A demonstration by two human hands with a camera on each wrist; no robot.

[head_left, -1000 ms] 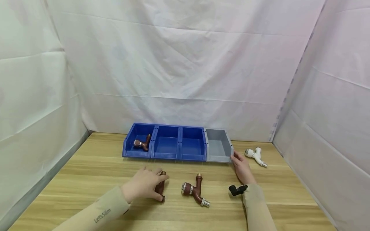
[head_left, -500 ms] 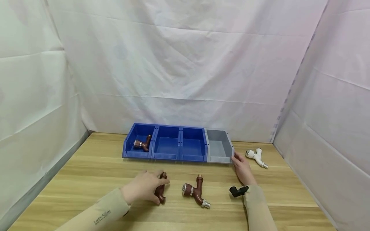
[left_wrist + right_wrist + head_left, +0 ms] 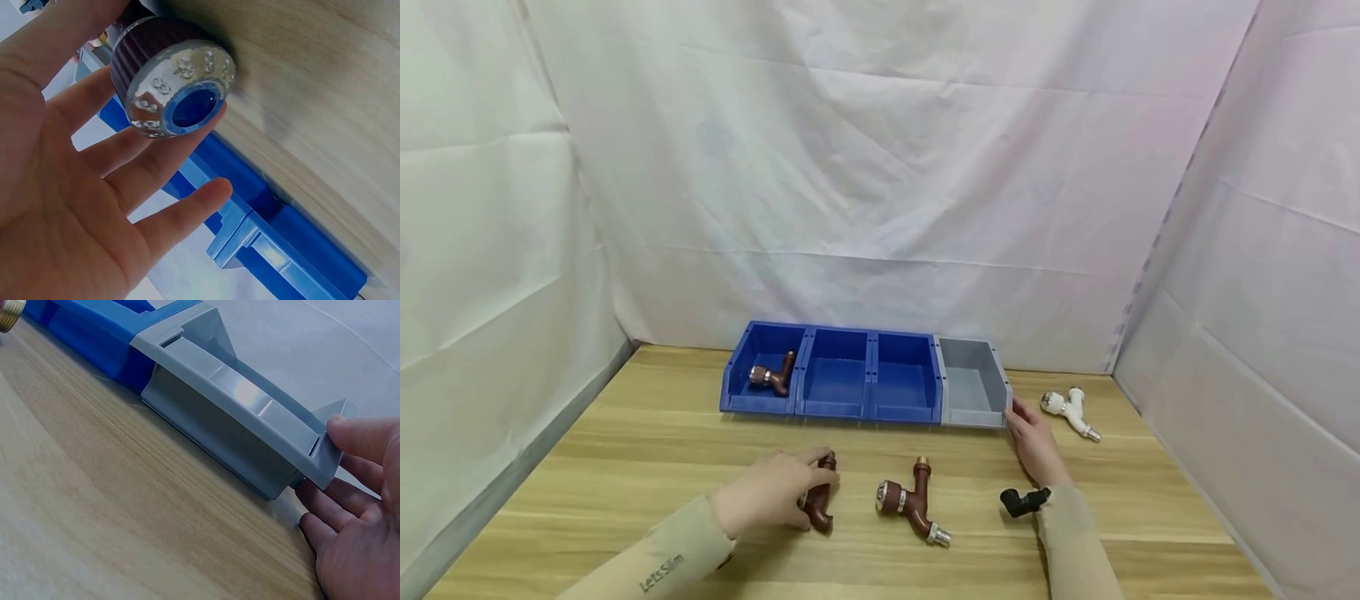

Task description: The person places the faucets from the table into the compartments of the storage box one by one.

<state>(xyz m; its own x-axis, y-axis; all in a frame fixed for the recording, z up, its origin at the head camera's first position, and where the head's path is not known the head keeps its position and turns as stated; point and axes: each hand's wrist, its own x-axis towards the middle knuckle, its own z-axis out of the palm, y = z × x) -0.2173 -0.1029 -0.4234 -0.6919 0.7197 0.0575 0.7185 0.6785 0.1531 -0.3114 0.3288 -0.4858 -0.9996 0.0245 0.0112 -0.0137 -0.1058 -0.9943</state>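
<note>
My left hand (image 3: 775,492) is at a brown faucet (image 3: 820,500) on the table, thumb and index finger pinching its body. In the left wrist view the faucet's ribbed knob (image 3: 178,84), with a chrome face and blue centre, sits by the palm while the other fingers stay extended. My right hand (image 3: 1033,437) grips the front right corner of a grey bin (image 3: 219,419), thumb on the rim and fingers below and behind. Between the hands lies another brown faucet (image 3: 913,504) with a metal nozzle. The left fingers partly hide the pinched faucet.
Three blue bins (image 3: 833,410) join the grey one in a row near the back curtain. The leftmost contains a brown faucet (image 3: 775,375). A white faucet (image 3: 1071,411) lies right of the row. A black elbow-shaped piece (image 3: 1024,502) shows beside the right wrist.
The faucet in my left hand has turned slightly, its lower end swinging right and part of its knob coming into sight. My right hand keeps its hold on the grey bin.
</note>
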